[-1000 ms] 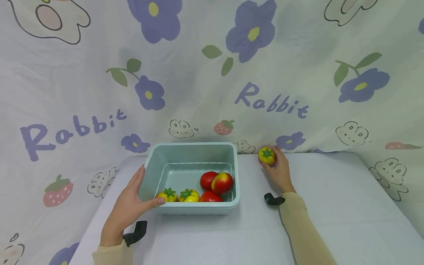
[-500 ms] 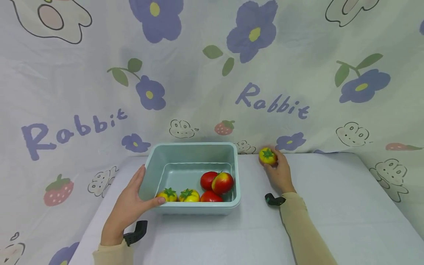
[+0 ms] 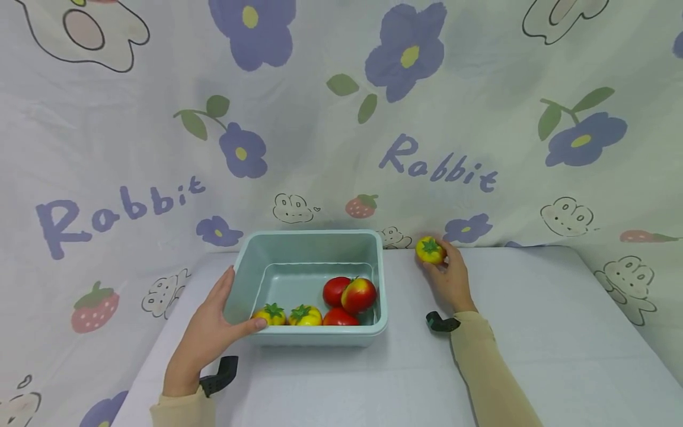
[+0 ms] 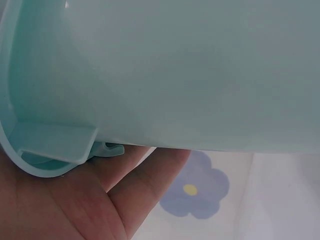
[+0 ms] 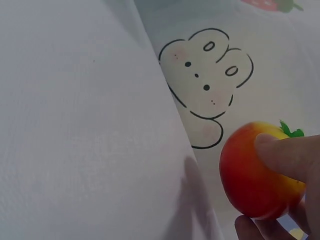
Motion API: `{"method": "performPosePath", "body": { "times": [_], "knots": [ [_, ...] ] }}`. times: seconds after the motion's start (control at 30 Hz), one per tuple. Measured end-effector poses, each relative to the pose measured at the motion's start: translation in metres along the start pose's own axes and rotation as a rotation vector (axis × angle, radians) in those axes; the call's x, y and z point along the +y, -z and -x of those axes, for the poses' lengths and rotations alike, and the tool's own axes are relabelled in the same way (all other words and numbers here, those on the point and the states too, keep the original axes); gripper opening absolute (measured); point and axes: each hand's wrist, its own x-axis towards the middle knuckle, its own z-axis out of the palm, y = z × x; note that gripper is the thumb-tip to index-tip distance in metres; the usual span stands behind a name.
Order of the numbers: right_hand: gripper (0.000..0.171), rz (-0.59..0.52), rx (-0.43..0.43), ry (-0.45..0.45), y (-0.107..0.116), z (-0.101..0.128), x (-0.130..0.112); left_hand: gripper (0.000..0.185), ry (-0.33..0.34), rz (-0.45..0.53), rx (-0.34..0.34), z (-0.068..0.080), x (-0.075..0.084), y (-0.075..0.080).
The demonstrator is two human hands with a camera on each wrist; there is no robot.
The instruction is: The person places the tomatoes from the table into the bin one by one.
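Note:
A pale green plastic tub (image 3: 309,242) stands on the white table (image 3: 533,332). Inside it lie two yellow tomatoes (image 3: 288,314) and several red fruits (image 3: 349,293). My left hand (image 3: 210,329) holds the tub's near left corner, palm against the wall (image 4: 190,70) and thumb on the front rim. My right hand (image 3: 450,276) grips a yellow-red tomato with a green top (image 3: 430,249) at the back of the table, right of the tub. In the right wrist view the fingers (image 5: 285,157) curl over that tomato (image 5: 252,172), just above the cloth.
A cloth printed with flowers, rabbits and "Rabbit" (image 3: 437,166) hangs close behind the table and over its left side. The table's right edge (image 3: 624,320) slopes toward me. Bare tabletop lies in front of the tub and to the right.
Almost nothing has moved. The right hand stays closed round the tomato and has raised it very slightly. The left hand has kept its hold on the tub.

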Motion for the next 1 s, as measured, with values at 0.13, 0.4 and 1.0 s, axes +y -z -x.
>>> {"method": "performPosePath", "body": {
  "times": [0.13,0.4,1.0],
  "knots": [
    [0.062,-0.002,0.004,-0.007,0.0,0.0,-0.002,0.121,0.002,0.0,-0.002,0.001,0.001,0.0],
    [0.062,0.0,0.001,0.048,-0.001,0.003,-0.02,0.12,-0.01,-0.007,0.003,0.0,0.002,0.0],
    [0.06,0.021,-0.03,0.179,0.005,0.014,-0.068,0.121,0.004,-0.01,0.0,0.0,0.002,0.001]
  ]
}}
